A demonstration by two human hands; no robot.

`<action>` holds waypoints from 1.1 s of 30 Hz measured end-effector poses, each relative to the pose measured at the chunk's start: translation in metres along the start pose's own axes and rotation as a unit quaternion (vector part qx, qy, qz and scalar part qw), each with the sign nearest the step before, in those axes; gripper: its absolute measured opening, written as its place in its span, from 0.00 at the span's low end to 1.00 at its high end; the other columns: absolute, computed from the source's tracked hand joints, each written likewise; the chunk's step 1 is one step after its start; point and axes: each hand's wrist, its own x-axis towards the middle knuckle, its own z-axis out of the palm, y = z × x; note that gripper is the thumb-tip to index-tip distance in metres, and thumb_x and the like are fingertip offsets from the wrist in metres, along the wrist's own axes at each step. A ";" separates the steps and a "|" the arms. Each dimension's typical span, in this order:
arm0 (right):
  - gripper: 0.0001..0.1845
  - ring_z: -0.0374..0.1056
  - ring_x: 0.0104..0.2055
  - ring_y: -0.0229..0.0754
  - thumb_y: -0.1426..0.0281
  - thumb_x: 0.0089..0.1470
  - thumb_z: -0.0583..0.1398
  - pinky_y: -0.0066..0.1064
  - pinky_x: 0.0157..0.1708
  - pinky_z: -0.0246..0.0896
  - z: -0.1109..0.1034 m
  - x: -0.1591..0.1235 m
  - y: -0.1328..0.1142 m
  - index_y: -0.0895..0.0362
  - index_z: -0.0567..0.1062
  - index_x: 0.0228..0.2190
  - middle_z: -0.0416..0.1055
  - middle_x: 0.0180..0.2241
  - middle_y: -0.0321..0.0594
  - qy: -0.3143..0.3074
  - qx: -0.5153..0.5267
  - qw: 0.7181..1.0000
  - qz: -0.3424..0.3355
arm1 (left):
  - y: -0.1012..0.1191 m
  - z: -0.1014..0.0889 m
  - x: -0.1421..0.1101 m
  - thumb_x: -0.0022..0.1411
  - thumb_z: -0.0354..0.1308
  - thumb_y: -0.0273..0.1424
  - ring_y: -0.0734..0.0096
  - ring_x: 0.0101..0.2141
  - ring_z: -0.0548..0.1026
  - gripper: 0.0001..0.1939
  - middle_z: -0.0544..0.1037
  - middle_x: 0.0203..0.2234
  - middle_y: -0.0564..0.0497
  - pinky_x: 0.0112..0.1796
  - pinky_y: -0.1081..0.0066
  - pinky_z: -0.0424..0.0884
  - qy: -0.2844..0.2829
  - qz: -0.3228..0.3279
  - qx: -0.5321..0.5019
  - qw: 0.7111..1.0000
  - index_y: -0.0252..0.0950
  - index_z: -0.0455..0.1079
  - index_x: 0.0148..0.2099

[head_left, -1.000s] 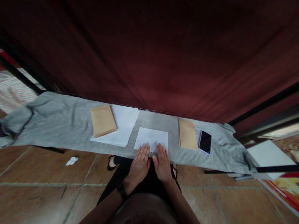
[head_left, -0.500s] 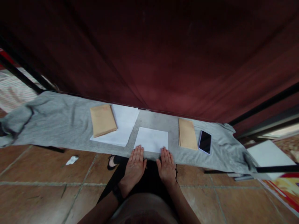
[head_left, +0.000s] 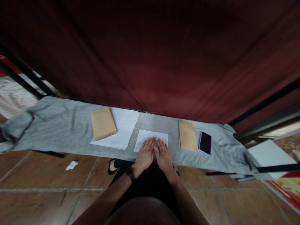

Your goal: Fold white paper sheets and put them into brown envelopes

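A white sheet of paper (head_left: 142,136), apparently folded, lies on the grey cloth in front of me. My left hand (head_left: 145,153) rests flat on its near half, fingers stretched out. Close beside it, my right hand (head_left: 162,154) also lies flat on the paper, fingers extended; the two hands meet near the thumbs. Neither hand grips anything. The near middle of the paper is hidden under them. On the left, a stack of brown envelopes (head_left: 103,123) lies on larger white sheets (head_left: 124,126). Another brown envelope stack (head_left: 187,135) is at the right.
A phone (head_left: 205,143) lies right of the envelopes. Grey cloth (head_left: 63,125) covers the narrow bench. Dark red fabric (head_left: 150,62) rises behind it, with black metal bars (head_left: 267,104) at the sides. A crumpled white scrap (head_left: 72,165) lies on the tiled floor.
Both hands have moved inward and forward, from the near corners of the paper to its middle, where they now lie side by side. The view has shifted slightly.
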 end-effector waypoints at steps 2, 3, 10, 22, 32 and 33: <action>0.30 0.50 0.71 0.45 0.61 0.72 0.39 0.45 0.69 0.47 0.005 0.019 -0.004 0.60 0.59 0.67 0.58 0.67 0.47 -0.020 0.006 1.000 -0.002 | -0.002 0.011 0.015 0.70 0.41 0.26 0.59 0.69 0.55 0.29 0.58 0.69 0.38 0.66 0.56 0.55 -0.019 0.002 -0.002 1.000 0.25 0.53 0.71; 0.30 0.51 0.71 0.44 0.62 0.72 0.39 0.45 0.69 0.46 0.009 0.026 -0.005 0.60 0.60 0.67 0.58 0.67 0.47 -0.029 0.005 1.000 -0.003 | -0.004 0.017 0.020 0.69 0.41 0.26 0.59 0.69 0.55 0.30 0.59 0.68 0.37 0.67 0.56 0.54 -0.026 -0.004 -0.001 1.000 0.25 0.52 0.71; 0.29 0.52 0.70 0.47 0.62 0.71 0.44 0.45 0.68 0.45 0.028 0.030 0.008 0.62 0.60 0.66 0.58 0.67 0.51 -0.009 -0.069 0.998 -0.002 | -0.022 0.029 0.018 0.70 0.40 0.28 0.59 0.69 0.54 0.30 0.59 0.68 0.35 0.67 0.56 0.53 -0.004 -0.039 0.003 0.999 0.23 0.51 0.71; 0.34 0.57 0.67 0.56 0.56 0.71 0.41 0.52 0.64 0.52 0.023 0.012 0.054 0.68 0.62 0.64 0.61 0.64 0.61 0.115 -0.109 0.985 0.066 | -0.046 0.019 0.004 0.71 0.41 0.34 0.52 0.68 0.56 0.31 0.61 0.67 0.32 0.66 0.51 0.53 0.044 -0.151 0.031 0.987 0.20 0.56 0.69; 0.29 0.52 0.70 0.44 0.62 0.72 0.40 0.44 0.68 0.49 0.026 0.069 0.015 0.58 0.61 0.66 0.60 0.67 0.45 -0.026 -0.016 0.999 -0.029 | -0.034 0.028 0.056 0.69 0.41 0.28 0.59 0.68 0.56 0.30 0.62 0.67 0.36 0.66 0.53 0.52 -0.020 0.001 -0.002 1.000 0.26 0.53 0.71; 0.29 0.52 0.70 0.44 0.62 0.72 0.40 0.44 0.68 0.48 0.029 0.072 0.014 0.58 0.61 0.66 0.60 0.66 0.46 -0.031 -0.018 0.999 -0.032 | -0.036 0.030 0.059 0.69 0.41 0.27 0.59 0.68 0.56 0.30 0.62 0.67 0.36 0.67 0.54 0.51 -0.028 0.002 0.002 1.000 0.25 0.53 0.71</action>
